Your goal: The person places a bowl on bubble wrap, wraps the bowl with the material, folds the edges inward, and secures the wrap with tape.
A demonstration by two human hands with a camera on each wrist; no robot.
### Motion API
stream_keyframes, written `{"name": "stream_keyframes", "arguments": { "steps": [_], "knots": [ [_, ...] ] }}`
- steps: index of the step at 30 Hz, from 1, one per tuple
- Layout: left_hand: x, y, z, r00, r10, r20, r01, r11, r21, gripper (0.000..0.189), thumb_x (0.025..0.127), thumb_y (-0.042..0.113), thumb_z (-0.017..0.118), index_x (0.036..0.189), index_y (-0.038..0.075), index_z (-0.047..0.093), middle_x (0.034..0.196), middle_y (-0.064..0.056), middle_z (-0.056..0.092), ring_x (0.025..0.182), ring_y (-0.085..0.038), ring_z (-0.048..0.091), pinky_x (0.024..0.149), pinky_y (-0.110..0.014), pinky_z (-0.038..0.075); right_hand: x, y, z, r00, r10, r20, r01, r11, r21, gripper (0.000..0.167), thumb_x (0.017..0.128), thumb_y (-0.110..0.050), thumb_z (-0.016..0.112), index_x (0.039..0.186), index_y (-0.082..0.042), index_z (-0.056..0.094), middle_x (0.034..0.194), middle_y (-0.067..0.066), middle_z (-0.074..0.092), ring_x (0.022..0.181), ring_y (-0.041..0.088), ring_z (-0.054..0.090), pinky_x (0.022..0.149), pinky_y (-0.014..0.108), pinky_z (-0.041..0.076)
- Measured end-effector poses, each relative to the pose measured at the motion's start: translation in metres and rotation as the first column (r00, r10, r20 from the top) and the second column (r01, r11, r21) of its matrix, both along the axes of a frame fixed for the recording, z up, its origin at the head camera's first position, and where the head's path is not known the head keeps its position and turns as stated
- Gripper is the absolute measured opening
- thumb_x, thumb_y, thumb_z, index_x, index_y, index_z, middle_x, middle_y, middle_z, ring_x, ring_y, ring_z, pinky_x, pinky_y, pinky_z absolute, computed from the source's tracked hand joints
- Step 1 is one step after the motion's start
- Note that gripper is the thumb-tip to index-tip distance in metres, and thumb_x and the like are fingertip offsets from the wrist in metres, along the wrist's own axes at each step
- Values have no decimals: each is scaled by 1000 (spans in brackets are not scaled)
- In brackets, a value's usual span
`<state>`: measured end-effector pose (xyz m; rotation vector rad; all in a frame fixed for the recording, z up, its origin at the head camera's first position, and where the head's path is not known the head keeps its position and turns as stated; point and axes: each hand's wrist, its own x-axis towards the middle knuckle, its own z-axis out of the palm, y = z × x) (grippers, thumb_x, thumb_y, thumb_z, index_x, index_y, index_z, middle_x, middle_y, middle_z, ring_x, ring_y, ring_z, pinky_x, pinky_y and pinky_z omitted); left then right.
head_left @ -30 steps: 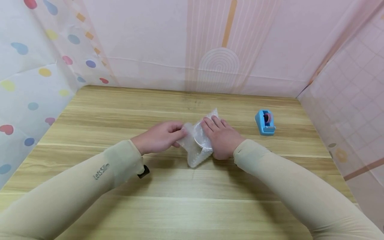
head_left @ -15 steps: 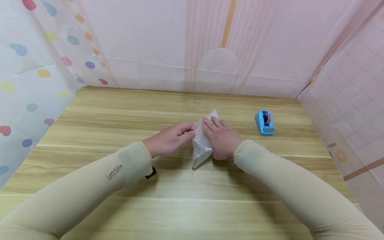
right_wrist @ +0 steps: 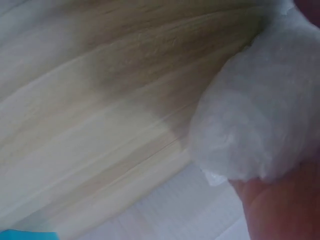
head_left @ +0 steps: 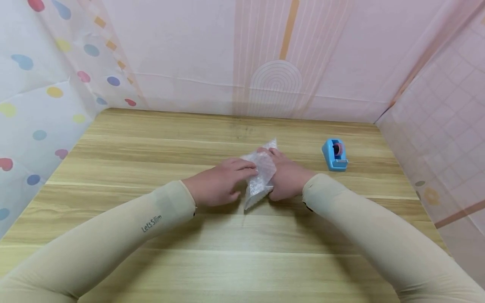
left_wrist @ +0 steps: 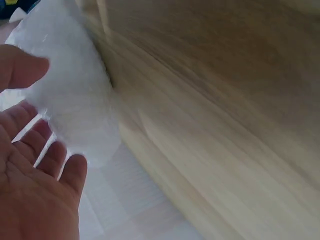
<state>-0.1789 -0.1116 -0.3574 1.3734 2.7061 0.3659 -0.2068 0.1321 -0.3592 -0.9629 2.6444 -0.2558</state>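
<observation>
A bubble wrap bundle (head_left: 260,179) lies between both hands on the wooden table, pointed at its far and near ends. Its contents are hidden now. My left hand (head_left: 221,182) is at the left side of the bundle, fingers relaxed and fingertips right at the wrap; the left wrist view has the thumb apart from the fingers, none of them curled round the wrap. From the right, my right hand (head_left: 289,176) holds the bundle, its fingers partly covered by a raised flap of wrap. In the right wrist view, the wrap (right_wrist: 250,120) bulges between the thumb and a finger.
A blue tape dispenser (head_left: 335,155) with a pinkish roll stands at the right rear of the wooden table (head_left: 242,261). Patterned cloth (head_left: 182,54) hangs behind the table and along both sides.
My left hand has brought the loose wrap rightward over a white round-rimmed thing, covering it, then released its pinch. My right hand has gone from lying flat on the bundle to gripping it.
</observation>
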Motion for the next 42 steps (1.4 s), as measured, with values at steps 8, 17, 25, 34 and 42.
{"name": "stream_keyframes", "arguments": {
  "steps": [8, 17, 25, 34, 42],
  "knots": [
    [5, 2, -5, 997, -17, -74, 5, 988, -154, 83, 97, 36, 75, 164, 8, 36, 173, -12, 32, 163, -38, 21, 132, -53, 24, -2, 4, -2, 993, -61, 100, 74, 988, -132, 148, 72, -35, 95, 168, -12, -14, 178, 15, 8, 164, 36, 13, 129, 52, 28],
    [4, 10, -9, 991, -6, -133, -29, 965, -262, 82, 100, 47, 62, 168, 16, 29, 177, -7, 21, 165, -34, 11, 132, -56, 21, -1, 9, -1, 989, -65, 131, 88, 981, -174, 149, 74, -35, 96, 168, -19, -17, 179, 8, -2, 165, 31, 9, 130, 52, 27],
    [6, 15, -10, 983, 50, -178, -102, 950, -294, 82, 100, 55, 59, 167, 18, 31, 176, -7, 24, 165, -34, 16, 129, -60, 26, 1, 11, 1, 984, -83, 160, 114, 975, -193, 148, 75, -35, 96, 168, -23, -19, 179, 9, 0, 163, 31, 19, 127, 50, 34],
    [8, 26, -7, 980, 75, -184, -135, 931, -340, 84, 100, 58, 55, 166, 10, 34, 175, -11, 26, 164, -35, 17, 131, -57, 22, 2, 13, 2, 979, -76, 189, 117, 969, -217, 147, 76, -37, 96, 168, -26, -18, 179, 8, -2, 158, 33, 30, 123, 50, 40],
    [2, 28, -9, 986, 35, -164, -89, 939, -332, 87, 104, 64, 49, 168, 9, 26, 176, -10, 22, 165, -32, 12, 134, -52, 15, 3, 13, 2, 981, -45, 187, 90, 967, -238, 142, 77, -30, 95, 169, -18, -13, 179, 8, -2, 161, 32, 23, 127, 49, 34]
  ]
}}
